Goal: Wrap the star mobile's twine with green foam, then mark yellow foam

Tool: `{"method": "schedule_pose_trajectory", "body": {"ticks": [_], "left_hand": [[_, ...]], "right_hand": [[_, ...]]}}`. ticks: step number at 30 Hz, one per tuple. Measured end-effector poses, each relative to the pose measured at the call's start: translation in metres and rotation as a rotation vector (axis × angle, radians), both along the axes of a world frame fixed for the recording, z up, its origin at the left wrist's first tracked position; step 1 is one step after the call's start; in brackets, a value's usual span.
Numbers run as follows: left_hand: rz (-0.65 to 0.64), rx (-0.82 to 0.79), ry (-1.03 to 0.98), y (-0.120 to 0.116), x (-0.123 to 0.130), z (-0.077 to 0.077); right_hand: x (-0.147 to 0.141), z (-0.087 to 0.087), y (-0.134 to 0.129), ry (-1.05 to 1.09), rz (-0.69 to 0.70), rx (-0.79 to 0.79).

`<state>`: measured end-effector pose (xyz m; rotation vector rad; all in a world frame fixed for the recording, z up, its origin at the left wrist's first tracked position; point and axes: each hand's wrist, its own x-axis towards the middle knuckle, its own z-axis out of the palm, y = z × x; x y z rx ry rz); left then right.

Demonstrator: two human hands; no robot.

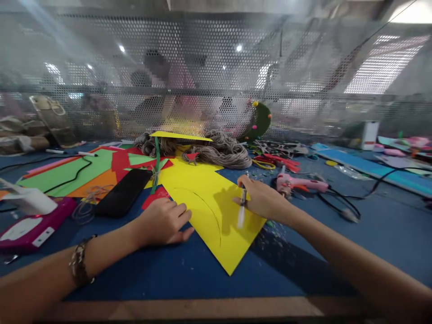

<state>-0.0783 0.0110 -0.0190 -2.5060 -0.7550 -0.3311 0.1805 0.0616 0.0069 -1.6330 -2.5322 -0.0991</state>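
Note:
A yellow sheet [205, 202] lies at an angle in the middle of the table, with a thin dark curved line drawn across it. My right hand [258, 198] is over the sheet's right part, its fingers closed on a white and black marker [241, 209]. The marker's lower, white end is blurred by motion. At the sheet's left edge rests my left hand [167, 221], with loosely bent fingers and the thumb apart. It holds nothing that I can see. Just behind it lie a red paper piece [155, 196] and a black phone [124, 192].
Bundles of grey cord [222, 150] lie behind the sheet. A pink glue gun [300, 183] with a black cable and red-handled scissors [278, 162] are on the right. Green paper [67, 173] and a magenta box [37, 225] lie left. A perforated metal screen [209, 58] stands behind.

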Motion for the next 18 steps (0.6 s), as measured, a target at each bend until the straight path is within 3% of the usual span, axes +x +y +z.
{"method": "schedule_pose_trajectory", "body": {"ticks": [9,14,18], "left_hand": [[0.064,-0.247,-0.052,-0.002,-0.004,0.002],[0.095,-0.369,-0.167,-0.005,-0.003,0.003],[0.081,-0.439,-0.216,-0.006,-0.002,0.003]], "right_hand": [[-0.004,0.010,-0.002,-0.006,0.037,-0.031],[0.018,0.015,-0.015,0.281,0.114,-0.096],[0.034,0.011,-0.028,0.459,0.056,-0.095]]}}
